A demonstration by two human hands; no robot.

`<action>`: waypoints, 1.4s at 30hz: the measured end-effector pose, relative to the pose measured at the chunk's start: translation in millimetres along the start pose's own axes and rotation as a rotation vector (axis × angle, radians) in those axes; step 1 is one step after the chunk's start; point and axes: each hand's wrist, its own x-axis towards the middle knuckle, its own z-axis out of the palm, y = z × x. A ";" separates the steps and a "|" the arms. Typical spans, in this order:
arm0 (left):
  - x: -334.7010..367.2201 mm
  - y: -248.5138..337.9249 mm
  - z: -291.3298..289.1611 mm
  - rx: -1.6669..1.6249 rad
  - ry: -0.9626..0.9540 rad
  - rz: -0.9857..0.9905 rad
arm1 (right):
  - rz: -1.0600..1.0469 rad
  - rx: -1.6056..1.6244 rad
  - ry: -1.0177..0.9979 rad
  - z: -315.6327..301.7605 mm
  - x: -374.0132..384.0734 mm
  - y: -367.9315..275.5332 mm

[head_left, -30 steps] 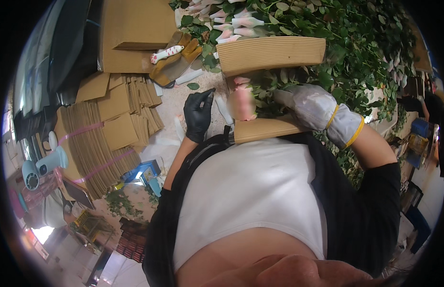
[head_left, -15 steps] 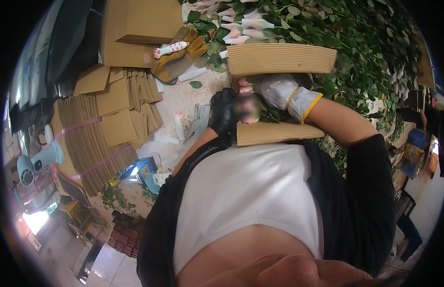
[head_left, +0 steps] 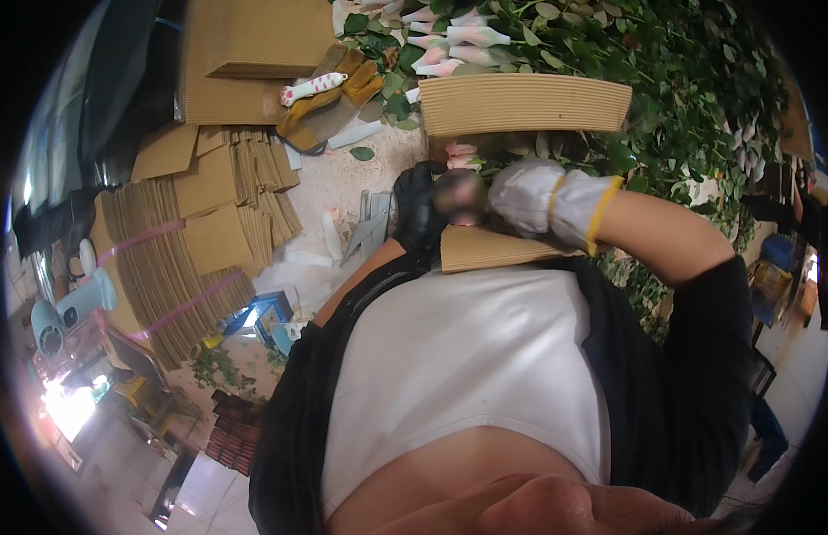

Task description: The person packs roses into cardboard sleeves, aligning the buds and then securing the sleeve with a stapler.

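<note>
My left hand (head_left: 417,207), in a black glove, rests beside pink rose heads (head_left: 464,155); a blurred patch hides what its fingertips touch. My right hand (head_left: 528,198), in a white glove with a yellow-edged cuff, is right of the blooms. Its fingers look curled in, and whatever they may hold is hidden. The roses lie between two parts of corrugated cardboard: a far upright flap (head_left: 525,104) and a near flap (head_left: 496,250) against my shirt. My right hand is at the near flap's upper edge.
Rose stems with leaves (head_left: 646,53) cover the far right, beside white-netted rose heads (head_left: 476,36). Stacked cardboard sheets (head_left: 146,259) stand left, under pink straps. A tan work glove (head_left: 329,111) holds up a white, pink-spotted tool (head_left: 313,87). A blue box (head_left: 269,314) lies nearer me.
My right hand has come down toward me, from beside the far flap to the near flap, uncovering more of the pink roses. My left hand stays nearly in place.
</note>
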 end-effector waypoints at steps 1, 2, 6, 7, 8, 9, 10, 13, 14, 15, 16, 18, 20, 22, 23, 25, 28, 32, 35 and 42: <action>-0.2 1.1 0.1 -0.004 -0.005 -0.011 | 0.001 -0.037 -0.142 -1.9 3.5 -5.7; -1.1 -2.0 5.2 -0.021 0.001 -0.014 | 0.030 0.017 -0.249 -7.1 0.9 -6.4; 0.2 2.9 1.3 0.002 -0.033 -0.046 | -0.114 0.062 -0.035 28.6 11.9 12.5; 1.2 3.0 0.5 -0.008 -0.044 -0.052 | -0.083 0.069 -0.046 21.5 4.7 9.8; 1.7 3.2 -0.7 -0.019 -0.056 -0.057 | -0.051 0.077 -0.057 19.1 1.3 9.4; 2.0 4.7 -1.4 -0.031 -0.067 -0.065 | -0.057 0.080 -0.096 21.7 2.2 13.4; 2.4 6.2 -2.2 -0.044 -0.077 -0.061 | -0.062 0.083 -0.134 25.1 4.7 19.2; 1.3 4.9 -8.8 -0.059 -0.113 -0.058 | 0.010 0.166 -0.064 -35.5 -29.1 -8.6; 0.1 3.0 -13.4 -0.053 -0.136 -0.052 | 0.047 0.203 -0.012 -58.1 -40.2 -19.5; 2.4 2.5 -16.5 -0.051 -0.173 -0.027 | 0.112 0.203 0.152 -56.2 -43.7 -16.9; 2.1 -2.4 -18.3 -0.059 -0.199 0.003 | 0.129 0.185 0.177 -50.0 -39.5 -12.7; 3.2 -12.0 -20.3 -0.063 -0.255 0.072 | 0.160 0.152 0.240 -21.7 -13.7 8.7; 4.5 -2.8 -18.6 -0.061 -0.224 0.064 | 0.192 0.117 0.294 1.9 6.4 22.8; 2.6 1.2 -18.2 -0.040 -0.205 0.041 | 0.160 0.081 0.292 9.3 6.1 29.5; 2.5 2.3 -18.6 -0.023 -0.210 0.033 | 0.145 0.063 0.291 13.3 6.8 32.0; 4.3 5.3 -18.4 0.004 -0.212 0.036 | 0.164 0.039 0.358 15.4 9.0 33.0; 3.3 5.0 -21.0 0.006 -0.200 0.059 | 0.171 0.048 0.330 1.3 -0.3 24.9; 2.1 -3.1 -31.0 -0.163 -0.112 0.126 | -0.021 -0.082 0.294 -57.5 -60.1 -15.8; 6.9 8.6 -53.2 -0.100 -0.134 0.232 | -0.183 0.059 0.566 -97.7 -121.3 -52.2; 25.6 -7.3 7.3 0.042 -0.240 0.461 | 0.179 -0.037 0.197 -136.3 -43.8 -35.0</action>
